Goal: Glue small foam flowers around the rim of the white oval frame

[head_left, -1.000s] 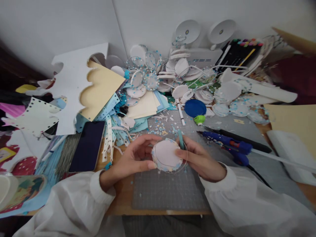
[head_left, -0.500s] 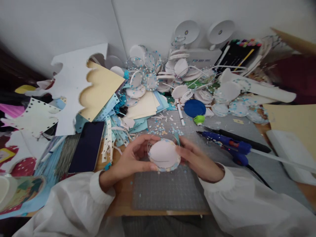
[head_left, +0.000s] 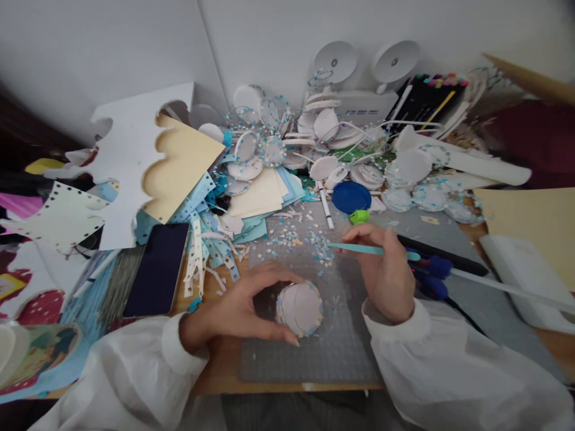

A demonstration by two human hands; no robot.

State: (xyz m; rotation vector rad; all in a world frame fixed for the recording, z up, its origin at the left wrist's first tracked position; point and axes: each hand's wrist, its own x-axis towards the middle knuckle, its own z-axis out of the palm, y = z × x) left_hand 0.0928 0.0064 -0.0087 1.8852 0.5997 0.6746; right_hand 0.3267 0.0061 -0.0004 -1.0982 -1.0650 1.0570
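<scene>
A round white disc (head_left: pixel 300 308) with small blue and pale stars around its rim is low over or on the grey cutting mat (head_left: pixel 309 362). My left hand (head_left: pixel 245 305) spans it from the left, thumb at the near edge and fingertips at the far edge. My right hand (head_left: pixel 386 275) grips teal tweezers (head_left: pixel 359 247), held level with the tip pointing left. Beneath and beyond that tip lie scattered tiny star pieces (head_left: pixel 321 245) in blue, white and yellowish tones. Whether the tweezers hold a star is too small to tell.
Behind the mat are piled white discs with beaded wire (head_left: pixel 274 149), a blue lid (head_left: pixel 351 197) and a white marker (head_left: pixel 326 206). A blue glue gun (head_left: pixel 433 269) lies to the right. On the left are a phone (head_left: pixel 157 269), paper strips (head_left: pixel 197 251) and cut foam sheets (head_left: pixel 121 161).
The disc has come down toward the mat and nearer me. My right hand has let go of it and moved right, and the tweezers now point left in its fingers.
</scene>
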